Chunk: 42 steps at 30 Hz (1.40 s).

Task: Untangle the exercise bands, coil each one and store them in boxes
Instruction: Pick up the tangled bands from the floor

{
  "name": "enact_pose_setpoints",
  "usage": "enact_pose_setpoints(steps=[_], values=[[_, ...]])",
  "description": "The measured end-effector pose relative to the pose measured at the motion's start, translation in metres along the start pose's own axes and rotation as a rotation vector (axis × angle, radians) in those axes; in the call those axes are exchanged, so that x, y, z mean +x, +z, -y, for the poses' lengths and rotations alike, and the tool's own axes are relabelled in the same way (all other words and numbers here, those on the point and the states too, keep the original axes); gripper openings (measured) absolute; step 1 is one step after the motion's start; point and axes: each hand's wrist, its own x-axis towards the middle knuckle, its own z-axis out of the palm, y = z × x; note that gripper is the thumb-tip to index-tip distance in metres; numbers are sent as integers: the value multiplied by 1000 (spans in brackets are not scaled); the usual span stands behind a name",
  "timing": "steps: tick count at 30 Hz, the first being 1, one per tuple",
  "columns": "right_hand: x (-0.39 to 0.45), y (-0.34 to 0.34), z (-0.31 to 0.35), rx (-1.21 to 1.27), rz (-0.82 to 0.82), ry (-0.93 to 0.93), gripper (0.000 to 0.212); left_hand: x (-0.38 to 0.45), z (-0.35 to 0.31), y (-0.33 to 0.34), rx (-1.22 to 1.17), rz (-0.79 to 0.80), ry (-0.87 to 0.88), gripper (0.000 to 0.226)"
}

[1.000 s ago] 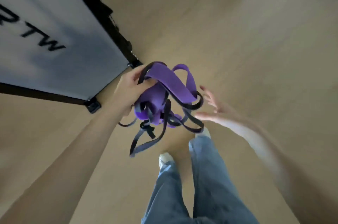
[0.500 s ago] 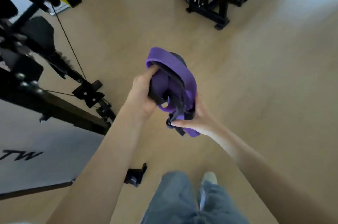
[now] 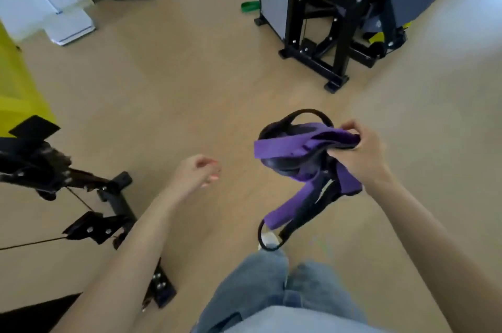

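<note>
A tangled bundle of purple and black exercise bands (image 3: 301, 158) hangs in the air above the wooden floor. My right hand (image 3: 358, 150) grips the bundle at its upper right, fingers curled round the purple and black loops. Loose ends of the bands dangle down toward my shoe. My left hand (image 3: 195, 172) is apart from the bundle, to its left, fingers loosely curled and holding nothing. A green band (image 3: 250, 6) lies on the floor by the far machine. No box is in view.
A black-framed gym machine (image 3: 326, 20) stands ahead on the right. Another machine's black frame and cables (image 3: 81, 196) with a yellow part (image 3: 16, 88) is at my left. A white cabinet (image 3: 40, 1) stands at the far left. My legs in jeans (image 3: 271, 292) are below.
My left hand has let go of the bundle and moved away to the left. My right hand now carries the bundle alone, further right. The view has swung toward the far machine.
</note>
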Motion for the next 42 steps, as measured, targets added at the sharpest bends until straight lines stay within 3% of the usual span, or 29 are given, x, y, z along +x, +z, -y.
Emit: enact_pose_setpoints(steps=[4,9,18,24,28,35,39,42], values=[[90,10,24,56,-50,136,24,90,-64,9,-79,42,67,17],[221,75,52,137,32,130,28,220,-123,-1,-59,161,99,25],[498,218,166,-16,419,-49,20,450,-215,-120,-199,-226,-92,21],[689,319,243,-68,564,-110,27,624,-272,-200,-214,-336,-96,27],[829,375,285,-170,563,-85,28,764,-320,-269,-217,-371,-67,24],[1031,427,360,-144,357,14,24,971,-444,-379,-168,-264,-12,30],[1158,482,395,-140,319,-33,27,1104,-507,-417,-183,-206,5,31],[1254,529,428,-173,382,-103,38,1200,-559,-437,-273,-138,-59,21]])
